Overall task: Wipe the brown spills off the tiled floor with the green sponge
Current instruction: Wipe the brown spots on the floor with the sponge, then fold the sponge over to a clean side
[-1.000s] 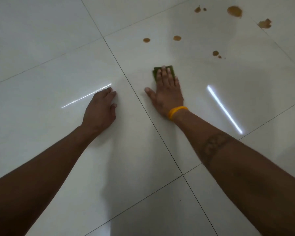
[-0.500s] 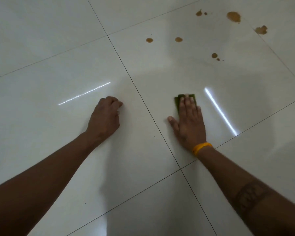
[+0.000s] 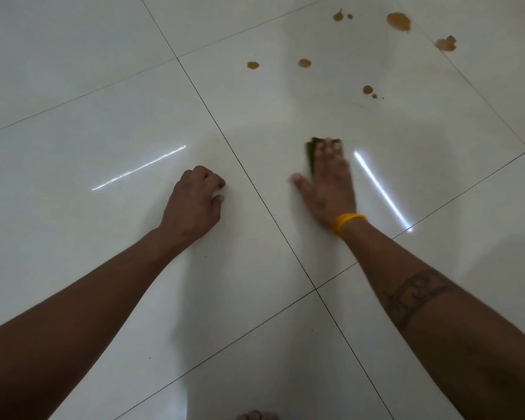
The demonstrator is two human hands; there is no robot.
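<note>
The green sponge (image 3: 309, 153) lies on the white tiled floor (image 3: 103, 116), mostly covered by my right hand (image 3: 328, 184). That hand presses it flat with straight fingers and is blurred by motion. Several brown spills lie farther out on the same tile: two small round ones (image 3: 253, 65) (image 3: 304, 63), a drop (image 3: 368, 90) nearest the sponge, and bigger patches (image 3: 399, 21) (image 3: 446, 43) at the top right. The sponge touches none of them. My left hand (image 3: 191, 204) rests on the neighbouring tile with its fingers curled under, holding nothing.
Dark grout lines (image 3: 255, 183) cross between my two hands. Two bright light streaks (image 3: 140, 167) (image 3: 382, 192) reflect off the glossy tiles. Toes (image 3: 256, 416) show at the bottom edge.
My right hand drew the sponge back toward me and to the right, then pushed it forward again toward the spills. My left hand's fingers curled under.
</note>
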